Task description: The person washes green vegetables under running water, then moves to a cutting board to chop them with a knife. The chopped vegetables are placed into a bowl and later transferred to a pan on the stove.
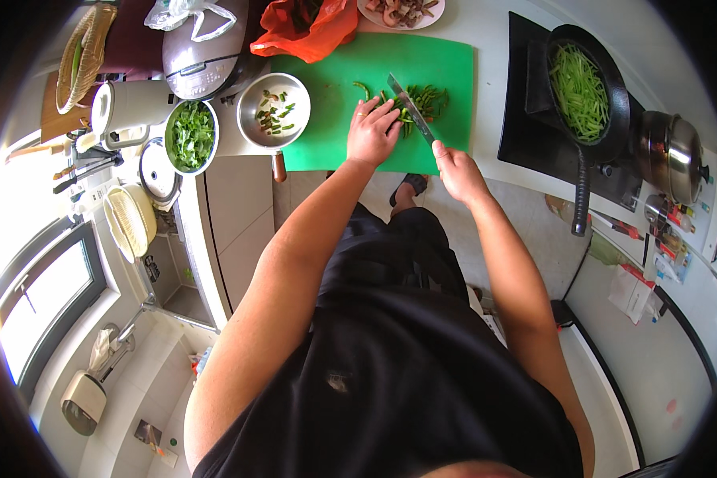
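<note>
On a green cutting board [316,140], my left hand [371,132] holds down green chili peppers with its fingertips. My right hand [459,173] grips the handle of a kitchen knife [415,112]. Its blade lies slantwise just right of my left fingers, among the peppers. Cut green pepper pieces [433,101] are heaped to the right of the blade. One curved whole green chili [361,89] rests above my left hand. Left of the board, a steel saucepan [300,107] with a wooden handle contains short green pieces [272,119].
An orange-red plastic bag [313,33] overlaps the board's far edge, near a plate of cut meat [400,13]. Leafy greens [192,134] fill a bowl beside the saucepan. At right, a black wok [618,107] with green strips [579,95] sits on the cooktop [517,131], its handle projecting toward me.
</note>
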A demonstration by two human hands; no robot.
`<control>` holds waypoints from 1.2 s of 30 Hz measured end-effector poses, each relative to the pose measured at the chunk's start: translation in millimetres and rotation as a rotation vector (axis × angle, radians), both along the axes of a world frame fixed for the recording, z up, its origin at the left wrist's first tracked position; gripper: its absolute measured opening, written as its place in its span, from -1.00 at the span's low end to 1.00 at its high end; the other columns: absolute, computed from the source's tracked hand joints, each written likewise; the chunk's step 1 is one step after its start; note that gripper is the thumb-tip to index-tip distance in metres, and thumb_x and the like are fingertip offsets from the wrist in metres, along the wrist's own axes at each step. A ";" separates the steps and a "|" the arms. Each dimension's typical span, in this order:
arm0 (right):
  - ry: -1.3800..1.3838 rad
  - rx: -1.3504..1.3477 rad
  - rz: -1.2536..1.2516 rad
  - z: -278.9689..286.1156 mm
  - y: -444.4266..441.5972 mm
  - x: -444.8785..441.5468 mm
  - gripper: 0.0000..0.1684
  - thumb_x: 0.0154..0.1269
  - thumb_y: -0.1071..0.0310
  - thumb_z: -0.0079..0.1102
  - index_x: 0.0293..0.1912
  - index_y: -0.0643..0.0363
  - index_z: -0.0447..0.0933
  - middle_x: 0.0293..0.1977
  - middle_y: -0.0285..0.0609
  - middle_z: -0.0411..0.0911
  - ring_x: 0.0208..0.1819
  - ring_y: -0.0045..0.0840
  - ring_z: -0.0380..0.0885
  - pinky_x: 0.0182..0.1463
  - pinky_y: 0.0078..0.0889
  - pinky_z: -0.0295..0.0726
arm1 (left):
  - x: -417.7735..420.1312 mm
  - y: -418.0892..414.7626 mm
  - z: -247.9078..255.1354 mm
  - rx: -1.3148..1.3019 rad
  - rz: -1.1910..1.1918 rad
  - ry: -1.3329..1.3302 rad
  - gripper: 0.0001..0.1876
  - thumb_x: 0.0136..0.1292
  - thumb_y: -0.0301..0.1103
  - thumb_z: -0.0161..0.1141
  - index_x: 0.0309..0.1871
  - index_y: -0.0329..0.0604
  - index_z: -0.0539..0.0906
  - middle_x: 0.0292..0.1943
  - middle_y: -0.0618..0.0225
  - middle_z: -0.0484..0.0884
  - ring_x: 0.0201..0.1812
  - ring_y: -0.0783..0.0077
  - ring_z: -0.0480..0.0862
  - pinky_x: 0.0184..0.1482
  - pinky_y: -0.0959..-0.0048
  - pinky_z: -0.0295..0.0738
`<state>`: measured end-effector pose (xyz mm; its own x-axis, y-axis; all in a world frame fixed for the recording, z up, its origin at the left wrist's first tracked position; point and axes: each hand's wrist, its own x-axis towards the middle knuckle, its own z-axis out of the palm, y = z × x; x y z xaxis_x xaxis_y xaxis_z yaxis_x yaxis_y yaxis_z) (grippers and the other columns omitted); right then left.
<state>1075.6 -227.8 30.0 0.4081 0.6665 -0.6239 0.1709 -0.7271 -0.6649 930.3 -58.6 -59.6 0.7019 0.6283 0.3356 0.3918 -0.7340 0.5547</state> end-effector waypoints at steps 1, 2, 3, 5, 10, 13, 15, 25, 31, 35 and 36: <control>-0.019 0.000 0.007 -1.5 -1.2 0.0 -0.16 0.63 -0.37 -0.24 -0.24 0.29 0.57 -0.43 0.03 0.61 -0.29 -0.11 0.62 -0.10 -0.08 0.55 | 0.5 0.9 -1.6 0.008 -0.008 -0.005 -0.73 0.19 -0.25 0.48 -0.03 0.05 0.83 0.17 0.39 0.76 0.32 0.08 0.60 0.48 -0.13 0.36; -0.038 0.000 0.014 -5.0 -2.9 -0.3 -0.16 0.63 -0.37 -0.23 -0.23 0.29 0.57 -0.41 0.04 0.62 -0.28 -0.10 0.62 -0.09 -0.08 0.56 | 1.2 1.3 -3.2 0.002 -0.012 -0.005 -0.74 0.20 -0.26 0.48 -0.03 0.04 0.84 0.16 0.39 0.77 0.31 0.08 0.61 0.47 -0.14 0.36; -0.057 -0.001 0.022 -6.6 -3.8 -0.6 -0.16 0.63 -0.36 -0.23 -0.21 0.29 0.58 -0.40 0.05 0.63 -0.27 -0.09 0.63 -0.09 -0.08 0.56 | 1.7 1.3 -2.9 -0.004 -0.016 -0.005 -0.75 0.21 -0.27 0.48 -0.04 0.03 0.84 0.15 0.38 0.78 0.30 0.08 0.62 0.47 -0.14 0.37; -0.054 -0.005 0.017 -9.3 -4.8 0.9 -0.17 0.63 -0.35 -0.23 -0.18 0.30 0.60 -0.36 0.08 0.65 -0.22 -0.05 0.65 -0.05 -0.07 0.57 | 3.1 2.5 -2.4 0.003 -0.020 -0.004 -0.77 0.21 -0.27 0.48 -0.06 0.04 0.85 0.14 0.40 0.78 0.27 0.09 0.64 0.47 -0.13 0.37; 0.044 -0.096 -0.008 -3.4 0.7 5.8 -0.15 0.64 -0.35 -0.26 -0.15 0.32 0.61 -0.29 0.13 0.68 -0.11 0.03 0.68 0.01 -0.04 0.57 | 4.8 3.4 -5.1 0.015 -0.017 0.023 -0.78 0.20 -0.25 0.48 -0.08 0.06 0.85 0.12 0.45 0.79 0.24 0.12 0.63 0.47 -0.13 0.37; 0.013 -0.113 0.038 -1.4 1.6 10.3 -0.14 0.64 -0.36 -0.27 -0.12 0.31 0.61 -0.27 0.15 0.69 -0.10 0.05 0.67 0.02 -0.03 0.56 | 5.7 4.2 -4.3 0.006 -0.016 0.021 -0.78 0.19 -0.28 0.49 -0.09 0.03 0.85 0.11 0.42 0.80 0.23 0.10 0.66 0.45 -0.13 0.39; -0.031 -0.093 0.080 -4.5 0.6 8.3 -0.15 0.64 -0.36 -0.28 -0.09 0.30 0.61 -0.25 0.15 0.69 -0.09 0.07 0.67 0.03 -0.02 0.56 | 5.4 3.2 -3.0 -0.003 -0.023 0.012 -0.79 0.19 -0.28 0.48 -0.10 0.03 0.85 0.11 0.43 0.80 0.24 0.11 0.66 0.45 -0.13 0.40; -0.121 0.104 0.017 -48.9 34.0 -2.4 -0.20 0.63 -0.35 -0.23 -0.14 0.29 0.55 -0.41 0.04 0.62 -0.26 -0.08 0.65 -0.10 -0.01 0.59 | 6.2 5.1 2.6 0.012 -0.030 0.043 -0.80 0.20 -0.28 0.47 -0.10 0.03 0.85 0.10 0.43 0.81 0.24 0.13 0.65 0.44 -0.12 0.41; 0.231 -0.030 -0.151 -19.2 38.0 22.3 -0.21 0.59 -0.40 -0.15 -0.44 0.14 0.43 -0.61 -0.27 0.42 -0.56 -0.50 0.42 -0.42 -0.31 0.39 | 4.8 8.6 1.5 0.008 -0.055 0.019 -0.80 0.20 -0.27 0.47 -0.11 0.02 0.84 0.10 0.43 0.81 0.24 0.13 0.66 0.43 -0.12 0.40; -0.018 0.033 0.034 -20.3 8.9 18.6 -0.19 0.62 -0.36 -0.17 -0.32 0.27 0.49 -0.51 -0.06 0.53 -0.40 -0.24 0.55 -0.22 -0.15 0.51 | 4.2 7.7 -2.0 0.004 -0.048 0.016 -0.80 0.20 -0.27 0.47 -0.10 0.03 0.85 0.10 0.43 0.81 0.24 0.13 0.66 0.46 -0.12 0.37; -0.025 0.013 0.057 -5.2 6.4 15.7 -0.19 0.63 -0.35 -0.18 -0.29 0.29 0.50 -0.48 -0.02 0.54 -0.36 -0.19 0.56 -0.17 -0.12 0.51 | 4.0 7.1 -1.9 0.002 -0.046 0.017 -0.80 0.20 -0.27 0.47 -0.10 0.03 0.85 0.10 0.43 0.81 0.24 0.13 0.66 0.46 -0.12 0.37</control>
<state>1091.3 -221.4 24.8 0.3844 0.6970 -0.6054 0.2284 -0.7072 -0.6691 934.3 -51.5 -61.6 0.7359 0.5943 0.3246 0.3668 -0.7527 0.5467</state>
